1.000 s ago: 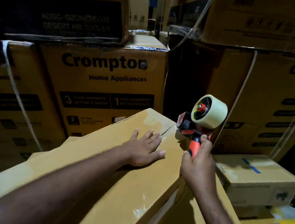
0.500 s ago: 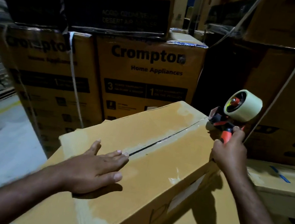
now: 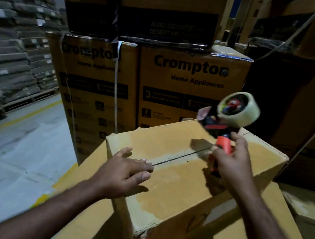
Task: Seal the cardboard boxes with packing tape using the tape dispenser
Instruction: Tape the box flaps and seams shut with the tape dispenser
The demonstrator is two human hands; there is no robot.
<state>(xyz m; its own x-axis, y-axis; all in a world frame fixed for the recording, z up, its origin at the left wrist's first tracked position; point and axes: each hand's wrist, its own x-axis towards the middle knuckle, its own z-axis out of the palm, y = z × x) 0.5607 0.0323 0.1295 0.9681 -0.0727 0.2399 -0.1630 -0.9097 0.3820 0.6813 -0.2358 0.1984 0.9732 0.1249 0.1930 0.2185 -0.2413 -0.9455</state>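
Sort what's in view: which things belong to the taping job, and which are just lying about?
In the job:
cardboard box, top seam open
tape dispenser, gripped by the right hand
left hand, flat on the box top

Just about:
Crompton boxes stacked behind
larger box underneath
small box at right
stacked bundles at left

Left hand [image 3: 126, 173], right hand [image 3: 232, 164], that's two, one tape dispenser [image 3: 215, 127], one tape roll [image 3: 244, 114] on it, one open-seam box [image 3: 183, 192], two Crompton cartons [image 3: 186, 87] [image 3: 92, 91] behind
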